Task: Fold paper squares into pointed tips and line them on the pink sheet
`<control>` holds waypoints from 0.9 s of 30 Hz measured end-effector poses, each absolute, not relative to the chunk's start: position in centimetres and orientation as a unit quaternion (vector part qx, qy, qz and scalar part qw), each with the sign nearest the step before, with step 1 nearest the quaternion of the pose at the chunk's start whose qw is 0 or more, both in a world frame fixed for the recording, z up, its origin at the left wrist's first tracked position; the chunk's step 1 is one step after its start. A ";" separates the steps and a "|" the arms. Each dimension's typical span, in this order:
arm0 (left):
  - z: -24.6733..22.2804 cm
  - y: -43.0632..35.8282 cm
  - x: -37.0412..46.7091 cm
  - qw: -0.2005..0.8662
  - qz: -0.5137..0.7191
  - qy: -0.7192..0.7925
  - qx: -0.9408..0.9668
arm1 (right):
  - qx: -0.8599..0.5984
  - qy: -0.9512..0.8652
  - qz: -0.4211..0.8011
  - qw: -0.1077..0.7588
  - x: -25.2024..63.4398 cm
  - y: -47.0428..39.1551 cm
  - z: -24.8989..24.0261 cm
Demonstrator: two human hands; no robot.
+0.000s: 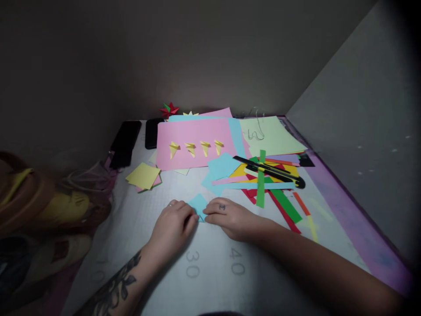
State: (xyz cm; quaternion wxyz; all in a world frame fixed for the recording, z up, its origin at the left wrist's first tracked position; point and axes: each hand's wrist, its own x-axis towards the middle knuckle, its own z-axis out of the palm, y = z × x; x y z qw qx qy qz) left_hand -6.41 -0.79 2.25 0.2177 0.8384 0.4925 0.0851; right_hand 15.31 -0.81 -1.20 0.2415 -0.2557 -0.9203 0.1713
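A small light-blue paper square lies flat on the white mat, one corner toward me with a small fold at that corner. My left hand presses its left side, fingers curled and thumb near the folded corner. From the other side, my right hand pinches the right edge with the fingers together. Beyond them, several small folded yellow paper pieces stand in a row on a pink sheet.
Yellow paper squares are stacked at the left. To the right lie coloured paper strips with black cutters on top. Two phones rest at the back left, near a red and green paper star. Walls close off the back and right.
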 end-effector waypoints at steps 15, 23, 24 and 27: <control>2.1 -0.7 -5.5 0.160 0.064 0.526 0.833 | -0.268 -0.921 0.159 0.235 15.4 -0.8 -1.2; 1.7 -0.5 -5.4 0.135 0.054 0.526 0.838 | -0.267 -0.923 0.146 0.236 15.6 -0.8 -1.7; 1.7 -0.5 -5.3 0.134 0.053 0.527 0.838 | -0.268 -0.924 0.146 0.232 15.6 -0.8 -1.7; 1.6 -0.6 -5.1 0.131 0.054 0.532 0.835 | -0.272 -0.926 0.145 0.217 15.6 -0.8 -1.6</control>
